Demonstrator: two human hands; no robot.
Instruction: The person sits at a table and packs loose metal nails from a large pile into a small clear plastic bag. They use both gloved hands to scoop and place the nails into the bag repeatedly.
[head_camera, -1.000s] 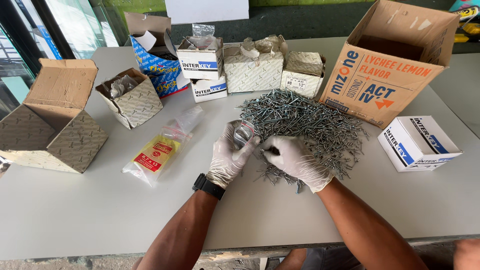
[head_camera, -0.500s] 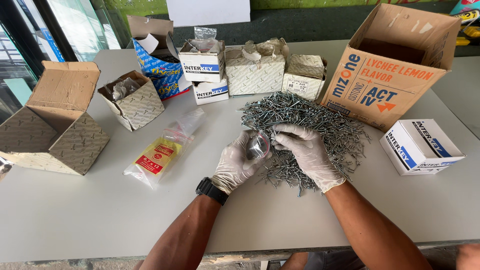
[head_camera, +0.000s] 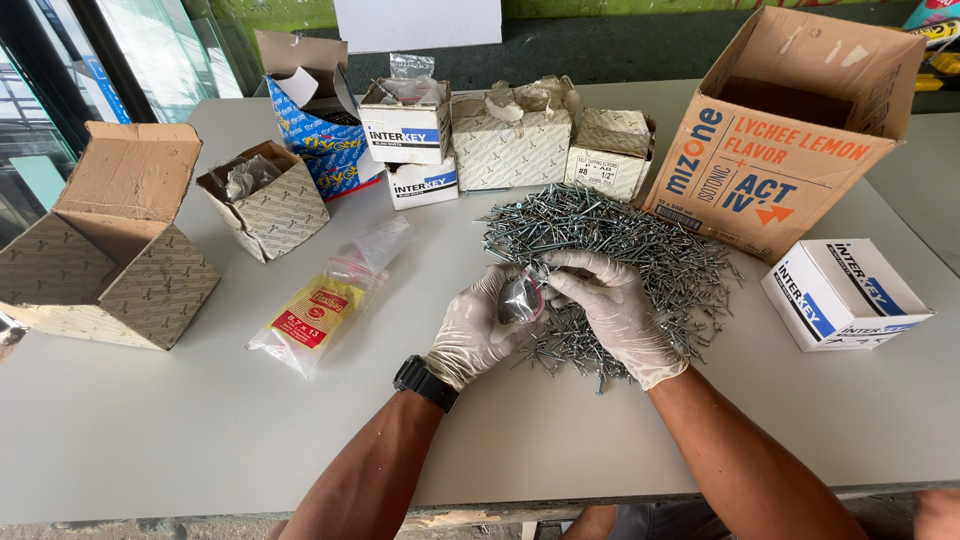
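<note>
Right hand (head_camera: 615, 315) now pinching bag (head_camera: 522, 297), left hand (head_camera: 472, 330) beneath

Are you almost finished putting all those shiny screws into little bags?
Not nearly. The left hand holds a small clear bag that already has screws inside, and the right hand is at its mouth. That is the only filled bag in view. A big pile of screws waits loose on the table, and a stack of empty bags lies beside it.
</note>
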